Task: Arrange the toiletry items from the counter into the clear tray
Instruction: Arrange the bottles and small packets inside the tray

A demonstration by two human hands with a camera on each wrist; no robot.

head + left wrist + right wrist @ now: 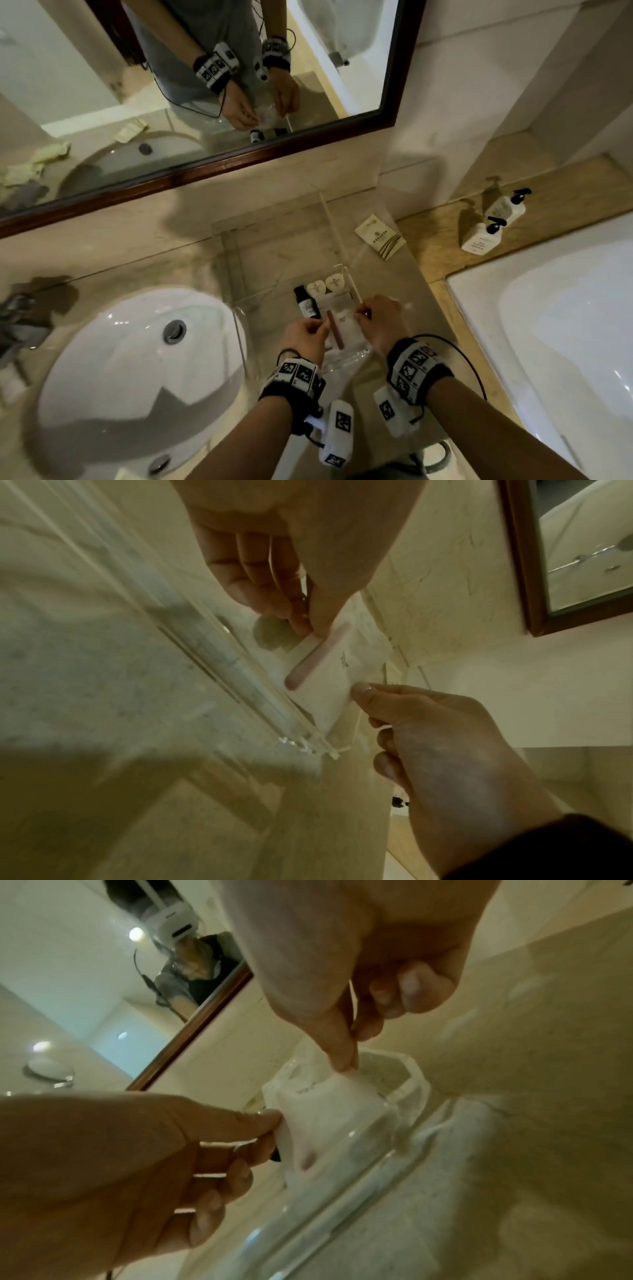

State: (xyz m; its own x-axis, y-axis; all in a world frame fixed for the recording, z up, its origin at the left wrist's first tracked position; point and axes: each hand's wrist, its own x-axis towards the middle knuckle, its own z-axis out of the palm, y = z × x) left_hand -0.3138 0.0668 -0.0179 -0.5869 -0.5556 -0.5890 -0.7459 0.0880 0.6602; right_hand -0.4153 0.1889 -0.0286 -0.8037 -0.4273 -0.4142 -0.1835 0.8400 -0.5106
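A white sachet with a pink nail file on it hovers over the near end of the clear tray. My left hand pinches its left edge and my right hand pinches its right edge. The left wrist view shows the sachet between my left hand and right hand. The right wrist view shows the sachet above the tray rim, gripped by my right hand and left hand. A small dark bottle and two white heart-shaped items lie in the tray.
A beige sachet lies on the counter right of the tray. Two white pump bottles stand on the ledge by the bathtub. The sink is at the left, and a framed mirror hangs behind.
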